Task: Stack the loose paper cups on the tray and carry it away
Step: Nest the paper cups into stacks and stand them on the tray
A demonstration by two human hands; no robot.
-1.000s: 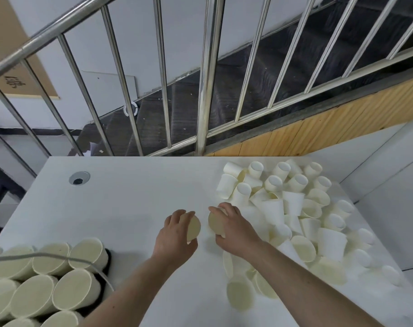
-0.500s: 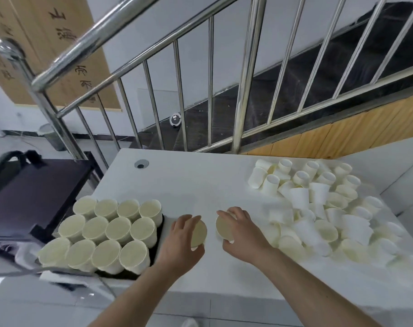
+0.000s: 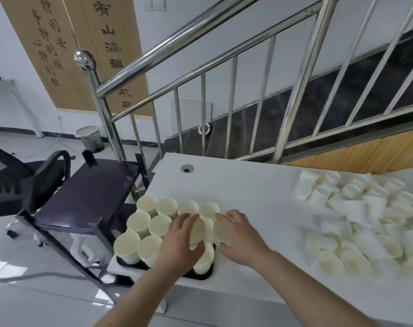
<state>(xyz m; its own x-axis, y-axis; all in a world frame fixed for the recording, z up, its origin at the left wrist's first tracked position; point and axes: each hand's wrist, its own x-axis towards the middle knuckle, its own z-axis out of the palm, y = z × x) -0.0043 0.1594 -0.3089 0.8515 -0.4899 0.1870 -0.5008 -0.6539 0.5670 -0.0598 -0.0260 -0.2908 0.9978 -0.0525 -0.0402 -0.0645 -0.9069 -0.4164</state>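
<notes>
Gripping one cup each | left hand (image 3: 179, 241), right hand (image 3: 242, 237) | above tray (image 3: 200, 274)

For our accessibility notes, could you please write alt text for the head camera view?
Two bare hands each hold a paper cup, left hand and right hand, over a dark tray of upright cups at a white table's left edge. Loose cups lie heaped at right.

Both bare forearms reach up from the lower frame toward its centre. The left hand (image 3: 180, 241) and right hand (image 3: 241, 237) sit side by side, fingers (image 3: 224, 217) curled, each gripping something.
</notes>
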